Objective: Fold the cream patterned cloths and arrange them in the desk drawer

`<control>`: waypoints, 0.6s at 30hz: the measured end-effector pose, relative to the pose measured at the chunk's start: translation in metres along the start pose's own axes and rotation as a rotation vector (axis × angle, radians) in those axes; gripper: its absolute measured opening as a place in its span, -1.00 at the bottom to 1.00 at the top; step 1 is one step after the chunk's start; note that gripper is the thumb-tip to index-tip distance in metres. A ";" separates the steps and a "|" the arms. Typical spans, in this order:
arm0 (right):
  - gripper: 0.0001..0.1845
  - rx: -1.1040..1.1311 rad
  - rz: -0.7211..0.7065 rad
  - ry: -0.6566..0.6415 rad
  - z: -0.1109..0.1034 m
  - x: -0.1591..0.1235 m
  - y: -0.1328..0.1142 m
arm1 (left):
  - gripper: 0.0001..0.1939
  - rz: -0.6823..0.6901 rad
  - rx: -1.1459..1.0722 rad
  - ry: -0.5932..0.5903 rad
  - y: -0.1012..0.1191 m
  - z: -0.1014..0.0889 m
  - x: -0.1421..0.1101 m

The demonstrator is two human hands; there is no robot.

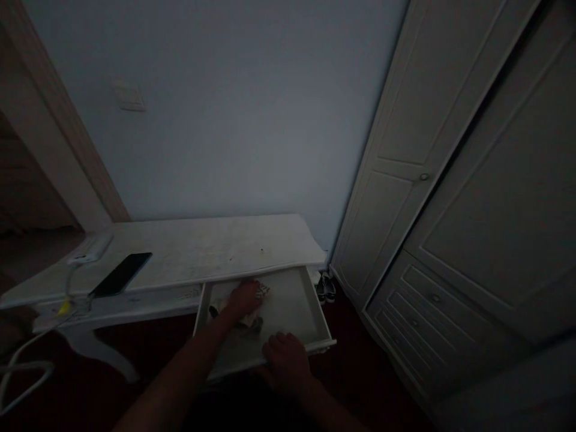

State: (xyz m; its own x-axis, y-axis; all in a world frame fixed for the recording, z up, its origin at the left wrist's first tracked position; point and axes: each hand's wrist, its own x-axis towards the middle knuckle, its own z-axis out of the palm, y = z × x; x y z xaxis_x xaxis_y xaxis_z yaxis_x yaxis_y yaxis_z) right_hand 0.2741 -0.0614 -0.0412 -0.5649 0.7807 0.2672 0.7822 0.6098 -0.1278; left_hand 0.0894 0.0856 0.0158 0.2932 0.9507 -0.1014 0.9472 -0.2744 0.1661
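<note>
two bare forearms [180, 375] come in from the bottom edge, nearest the camera, both reaching toward an open drawer [292, 306]. the left hand [245, 298] is down inside it, back up, resting on a crumpled pale cloth [251, 318]; its fingers are mostly hidden, so i cannot tell whether they are clamped on the fabric. a patterned bit shows just past the knuckles, though whether it belongs to the same cloth is unclear. the right hand [287, 360] has its fingers bent over the drawer's front edge, clamped on it, to the right of the cloth and nearer the camera. the cloth lies in the drawer's left half, and bare white bottom shows to its right. around them is a worn white table [216, 240] with a curved leg. at its left end lie a dark phone [122, 274] and a white power strip [90, 249], with a white cable [45, 332] hanging off the edge. dark shoes [330, 288] with pale soles stand on the red floor [355, 336] between table and wardrobe [405, 138]. behind, a light switch [129, 98] sits on the bluish wall [247, 108].
</note>
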 end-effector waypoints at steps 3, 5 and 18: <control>-0.49 -0.002 -0.013 -0.010 0.003 -0.001 0.001 | -0.59 0.030 -0.002 0.018 0.038 0.006 0.020; -0.47 0.011 -0.028 0.002 0.006 -0.001 0.003 | -0.60 0.127 -0.009 0.001 0.069 0.016 0.023; -0.56 0.062 -0.041 0.164 0.019 0.000 0.001 | -0.59 0.374 -0.012 -0.253 0.041 0.039 -0.012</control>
State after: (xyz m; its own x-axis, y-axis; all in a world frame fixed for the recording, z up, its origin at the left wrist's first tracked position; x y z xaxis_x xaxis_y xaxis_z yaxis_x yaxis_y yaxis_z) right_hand 0.2702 -0.0583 -0.0599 -0.5417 0.7251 0.4253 0.7385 0.6521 -0.1712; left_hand 0.1301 0.0572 -0.0139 0.6387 0.7209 -0.2691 0.7692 -0.5890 0.2479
